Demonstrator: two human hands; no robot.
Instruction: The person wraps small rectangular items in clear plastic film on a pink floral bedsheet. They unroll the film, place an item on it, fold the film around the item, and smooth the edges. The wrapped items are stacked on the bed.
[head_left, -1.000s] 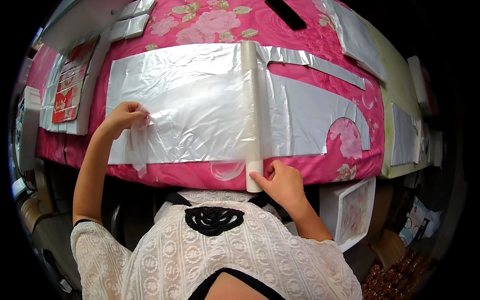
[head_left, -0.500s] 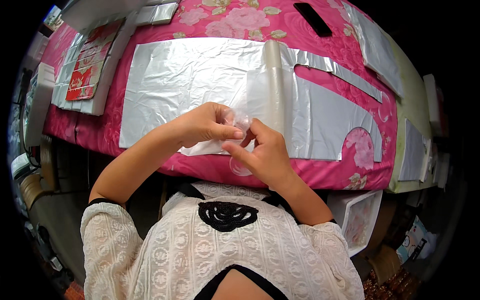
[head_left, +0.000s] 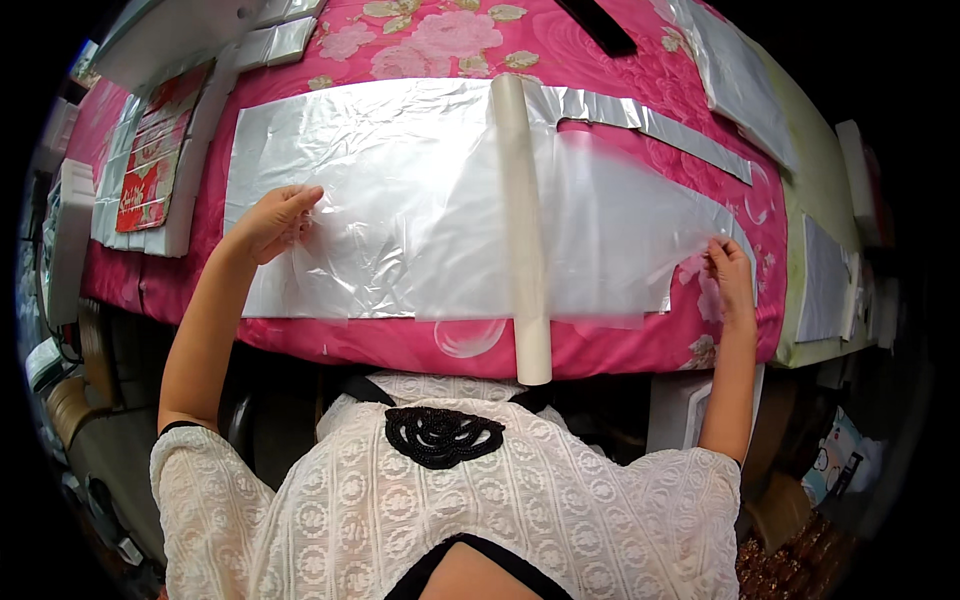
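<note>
A thin clear plastic film (head_left: 600,255) is spread across the table between my two hands. Pinched fingers of my left hand (head_left: 280,222) hold its left end. At the far right, my right hand (head_left: 733,275) pinches the film's other end between thumb and fingers. Beneath the film lies a flat silver plastic bag (head_left: 300,130), with handle-like strips at its right end. A long pale roll (head_left: 522,240) lies crosswise in the middle, its near end jutting past the table's front edge. Whether the film passes under the roll or comes off it, I cannot tell.
A pink flowered cloth (head_left: 440,350) covers the table. At the left are white packs with a red printed packet (head_left: 160,160). A black phone-like object (head_left: 598,25) rests at the far side. More silver bags (head_left: 740,90) lie at the far right. A white bin (head_left: 680,405) stands below the front edge.
My hands have moved from close together in the middle to far apart, left and right. The bunched clear film is now drawn out wide. The roll has shifted toward me.
</note>
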